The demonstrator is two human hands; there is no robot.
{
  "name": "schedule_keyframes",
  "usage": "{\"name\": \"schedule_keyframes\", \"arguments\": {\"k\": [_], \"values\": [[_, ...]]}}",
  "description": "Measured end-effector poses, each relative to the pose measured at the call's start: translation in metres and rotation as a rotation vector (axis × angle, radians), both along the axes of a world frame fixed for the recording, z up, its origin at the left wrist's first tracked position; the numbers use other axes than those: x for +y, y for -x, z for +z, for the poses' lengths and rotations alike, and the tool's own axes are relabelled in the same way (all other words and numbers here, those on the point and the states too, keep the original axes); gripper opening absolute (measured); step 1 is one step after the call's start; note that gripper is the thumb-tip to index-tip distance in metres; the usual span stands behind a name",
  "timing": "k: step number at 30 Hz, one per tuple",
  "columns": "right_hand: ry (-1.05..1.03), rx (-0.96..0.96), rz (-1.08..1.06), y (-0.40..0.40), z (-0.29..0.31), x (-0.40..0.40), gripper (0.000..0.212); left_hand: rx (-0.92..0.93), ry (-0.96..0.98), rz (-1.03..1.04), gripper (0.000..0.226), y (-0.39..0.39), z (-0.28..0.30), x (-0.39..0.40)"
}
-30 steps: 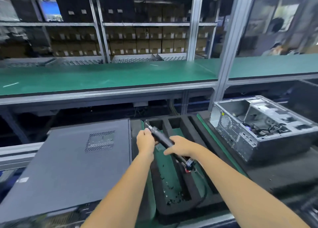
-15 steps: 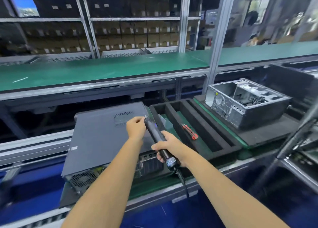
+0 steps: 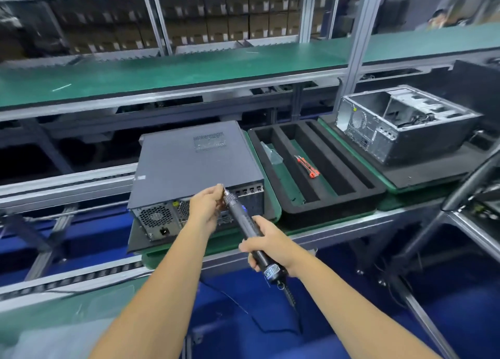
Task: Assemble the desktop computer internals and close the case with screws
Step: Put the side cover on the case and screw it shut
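Observation:
A closed dark grey computer case [image 3: 186, 161] lies flat on the conveyor line, its rear panel with fan grille and power socket facing me. My right hand [image 3: 270, 246] grips the body of a black electric screwdriver [image 3: 244, 224], which points up and left toward the case's rear edge. My left hand [image 3: 207, 205] pinches the screwdriver's metal tip in front of the rear panel. Whether a screw sits on the bit is hidden by the fingers. A second case [image 3: 405, 123], open and showing cables, rests on a black mat at the right.
A black foam tray [image 3: 286, 207] with long slots sits between the two cases and holds a red-handled tool [image 3: 307, 163] and a clear bag. A green shelf [image 3: 189, 69] runs behind. Metal posts stand at right; the screwdriver's cable hangs below over a blue floor.
The view has pulled back and shifted, so the closed case now appears farther off. Both hands carried the screwdriver from over the foam tray to the case's rear panel.

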State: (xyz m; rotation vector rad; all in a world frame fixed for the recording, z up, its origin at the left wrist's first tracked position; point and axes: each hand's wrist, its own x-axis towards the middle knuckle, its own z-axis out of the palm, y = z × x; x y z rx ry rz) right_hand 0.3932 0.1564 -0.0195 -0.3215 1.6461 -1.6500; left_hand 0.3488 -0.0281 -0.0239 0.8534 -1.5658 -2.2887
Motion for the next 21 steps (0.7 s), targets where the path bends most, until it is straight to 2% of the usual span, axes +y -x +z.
{"name": "schedule_keyframes", "arguments": {"k": [5,9,13,21], "values": [[-0.070,-0.007,-0.003,-0.026,-0.013,0.013,0.069,-0.022,-0.011,-0.063,0.016,-0.015,-0.014,0.003],[-0.069,0.001,-0.025,-0.036,-0.010,0.018,0.058,-0.070,0.005,-0.216,0.011,-0.018,-0.012,-0.001],[-0.108,0.024,-0.030,-0.042,-0.007,0.019,0.061,-0.127,0.131,-0.198,0.012,-0.018,-0.006,-0.002],[-0.142,0.074,-0.020,-0.042,-0.005,0.026,0.051,-0.197,0.121,-0.370,0.008,-0.020,0.010,-0.004]]}}
